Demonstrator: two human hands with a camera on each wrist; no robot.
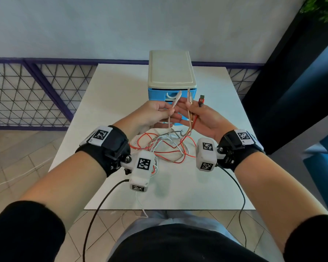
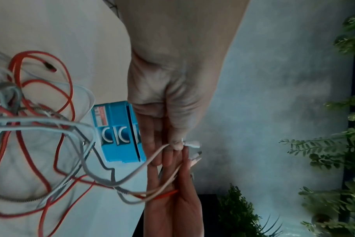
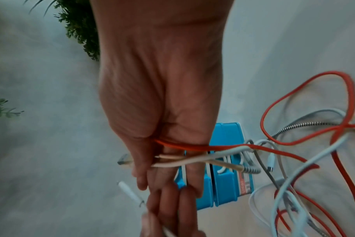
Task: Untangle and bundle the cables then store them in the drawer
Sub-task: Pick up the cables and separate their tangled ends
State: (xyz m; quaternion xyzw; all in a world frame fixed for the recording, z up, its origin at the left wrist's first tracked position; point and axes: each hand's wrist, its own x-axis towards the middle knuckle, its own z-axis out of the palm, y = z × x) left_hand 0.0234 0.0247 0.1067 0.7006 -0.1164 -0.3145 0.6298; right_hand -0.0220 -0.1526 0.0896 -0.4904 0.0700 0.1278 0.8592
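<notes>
Both hands are raised in front of a small blue drawer unit (image 1: 171,76) with a cream top. My left hand (image 1: 169,111) pinches a white cable (image 1: 176,99) just below its plug (image 2: 191,143), between thumb and fingers. My right hand (image 1: 192,107) lies palm up, and its thumb pins the ends of a red cable (image 1: 201,102) and two beige cables (image 1: 189,97) against the fingers (image 3: 162,189). All of these hang down into a tangle of red, white and braided grey cables (image 1: 165,146) on the white table (image 1: 206,182). The drawers look closed.
The table (image 1: 121,82) is small, with its front edge near my body. A purple mesh railing (image 1: 36,91) runs behind on the left, and a dark wall with plants (image 2: 334,152) stands on the right. Black camera leads (image 1: 95,214) hang from both wrists.
</notes>
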